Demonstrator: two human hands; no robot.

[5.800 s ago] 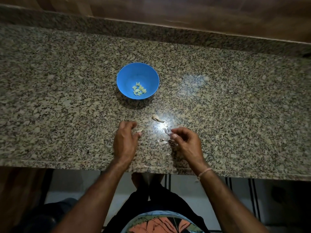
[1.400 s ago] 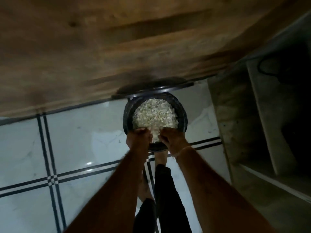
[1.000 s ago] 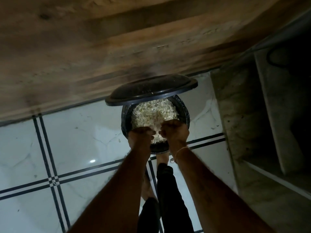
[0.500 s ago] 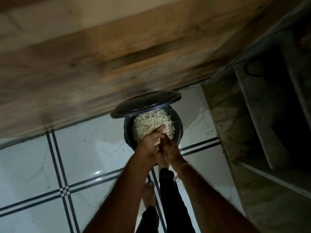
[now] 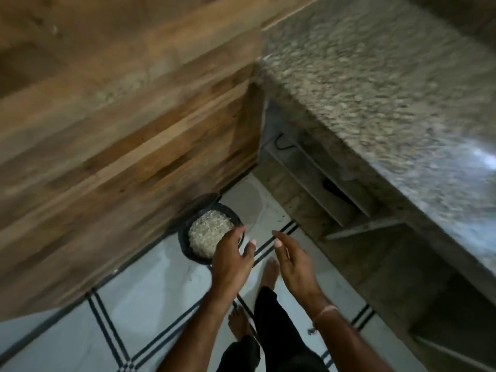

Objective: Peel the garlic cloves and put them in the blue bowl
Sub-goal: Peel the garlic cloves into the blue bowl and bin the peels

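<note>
Both hands are empty, fingers loose and spread. The left hand hovers over the round black bin of pale peels, the right hand just beside it.

Garlic peelings: pale, whitish, flaky scraps heaped in a mound that fills a round dark bin almost to its rim. The bin stands upright on the tiled floor, close against the wooden panel. Motion blur prevents resolving individual pieces.
</note>
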